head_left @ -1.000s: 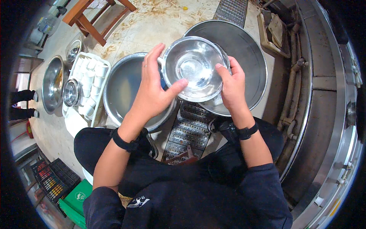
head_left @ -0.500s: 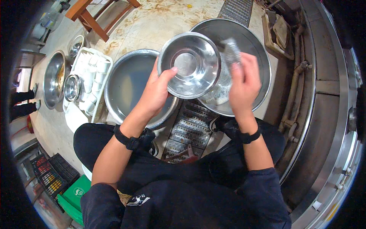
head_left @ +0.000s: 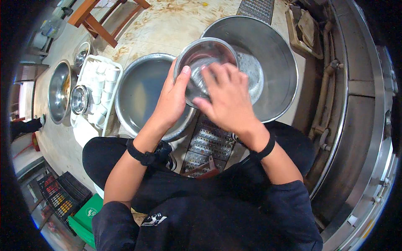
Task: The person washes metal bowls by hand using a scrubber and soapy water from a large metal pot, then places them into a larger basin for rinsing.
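Observation:
A shiny stainless-steel bowl (head_left: 222, 51) is tilted toward me above the gap between two big metal vessels. My left hand (head_left: 169, 102) grips its left rim, thumb inside and fingers behind the wall. Inside the bowl, my right hand (head_left: 230, 98) presses a silvery wire scourer (head_left: 199, 79) against the inner surface; both are smeared by motion. Behind and to the right stands a deep steel pot (head_left: 276, 79) with cloudy, foamy liquid (head_left: 254, 77) at its bottom. To the left, a wide metal basin (head_left: 136, 96) holds greyish water.
A white rack (head_left: 119, 71) of white cups stands left of the basin, with small steel bowls (head_left: 78, 99) on it. Farther left is a large steel bowl (head_left: 60, 90). A wooden stool (head_left: 98, 27) stands at the back; pipes (head_left: 324, 96) run along the right. A perforated drain cover (head_left: 209, 142) lies between my legs.
My right hand has moved left with the scourer, from above the deep pot into the bowl. My left hand keeps its grip on the rim, and the bowl has tilted slightly.

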`<control>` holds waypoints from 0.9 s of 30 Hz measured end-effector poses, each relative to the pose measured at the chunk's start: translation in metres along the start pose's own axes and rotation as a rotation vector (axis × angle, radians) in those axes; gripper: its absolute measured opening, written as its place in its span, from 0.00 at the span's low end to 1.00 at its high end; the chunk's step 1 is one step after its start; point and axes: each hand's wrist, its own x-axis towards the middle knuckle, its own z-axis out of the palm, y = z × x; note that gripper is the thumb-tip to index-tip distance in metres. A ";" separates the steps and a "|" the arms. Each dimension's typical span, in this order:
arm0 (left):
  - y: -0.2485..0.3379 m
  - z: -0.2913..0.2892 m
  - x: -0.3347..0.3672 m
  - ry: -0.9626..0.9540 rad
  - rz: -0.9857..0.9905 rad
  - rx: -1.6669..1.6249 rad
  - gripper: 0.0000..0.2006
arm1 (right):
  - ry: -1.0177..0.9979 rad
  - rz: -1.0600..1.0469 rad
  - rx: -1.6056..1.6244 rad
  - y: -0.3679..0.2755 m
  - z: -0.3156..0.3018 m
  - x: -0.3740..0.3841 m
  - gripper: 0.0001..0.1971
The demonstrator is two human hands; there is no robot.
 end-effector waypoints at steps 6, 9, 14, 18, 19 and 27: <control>0.001 0.003 -0.003 -0.021 -0.010 0.053 0.21 | -0.116 -0.066 0.067 -0.008 0.006 -0.016 0.41; -0.007 0.001 -0.003 0.026 -0.040 0.047 0.21 | -0.037 -0.029 0.012 -0.003 0.010 -0.002 0.41; -0.001 0.000 -0.002 0.089 -0.011 0.134 0.23 | -0.163 -0.006 0.067 -0.004 0.007 -0.012 0.46; -0.003 0.001 -0.005 0.090 -0.032 0.056 0.23 | -0.124 -0.001 0.049 -0.004 0.000 0.004 0.46; 0.000 -0.003 -0.004 0.074 -0.034 0.118 0.23 | -0.095 0.037 0.038 0.002 -0.002 0.005 0.45; 0.002 -0.003 -0.004 0.067 0.086 0.234 0.20 | -0.073 0.042 0.013 0.007 0.000 0.000 0.45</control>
